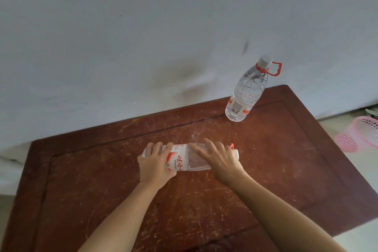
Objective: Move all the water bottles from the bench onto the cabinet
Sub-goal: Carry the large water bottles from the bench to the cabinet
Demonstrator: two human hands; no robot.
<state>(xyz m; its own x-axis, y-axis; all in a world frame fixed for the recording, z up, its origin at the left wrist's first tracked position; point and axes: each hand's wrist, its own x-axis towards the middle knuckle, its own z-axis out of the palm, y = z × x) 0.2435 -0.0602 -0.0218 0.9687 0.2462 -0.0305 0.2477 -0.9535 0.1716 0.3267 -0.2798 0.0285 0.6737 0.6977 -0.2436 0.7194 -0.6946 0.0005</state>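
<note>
Holding a clear water bottle sideways over the scratched wooden cabinet top, my left hand wrapped round its base end, right hand curled over the neck end. White-red label. Second bottle stands upright by the wall.

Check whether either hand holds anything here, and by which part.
Both hands hold one clear plastic water bottle with a red-and-white label, lying sideways: left hand wrapped around its base end, right hand laid over the neck end.
</note>
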